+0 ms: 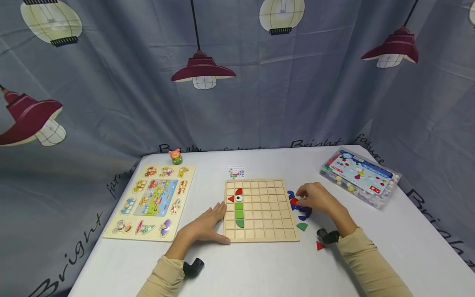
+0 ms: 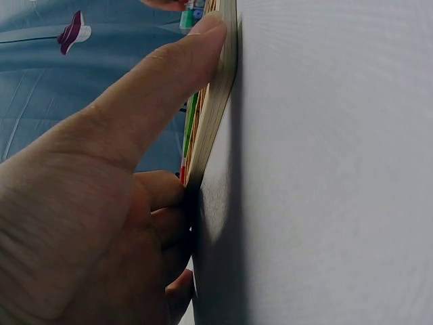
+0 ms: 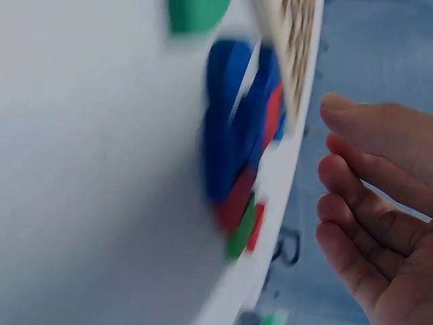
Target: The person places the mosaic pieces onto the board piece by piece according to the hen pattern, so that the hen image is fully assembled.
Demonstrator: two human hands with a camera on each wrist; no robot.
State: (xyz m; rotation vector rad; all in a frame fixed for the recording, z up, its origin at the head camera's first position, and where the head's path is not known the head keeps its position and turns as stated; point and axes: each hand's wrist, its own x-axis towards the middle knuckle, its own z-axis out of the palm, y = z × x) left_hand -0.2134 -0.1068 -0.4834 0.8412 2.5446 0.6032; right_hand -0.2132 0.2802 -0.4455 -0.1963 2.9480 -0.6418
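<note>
Pieces (image 1: 301,207), blue and red, lie heaped right of centre in my head view, just off the grid board's (image 1: 259,210) right edge; my right hand (image 1: 315,198) hovers above them, fingers loosely bent, holding nothing I can see. My left hand (image 1: 205,225), fingers flat, presses the board's left edge.

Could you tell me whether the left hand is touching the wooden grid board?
Touching: the left wrist view shows the left hand pressing its thumb against the wooden grid board edge.

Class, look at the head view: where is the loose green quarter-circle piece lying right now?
The green quarter-circle piece lies on the white table, just off the grid board's lower right corner, below the blue pieces.
</note>
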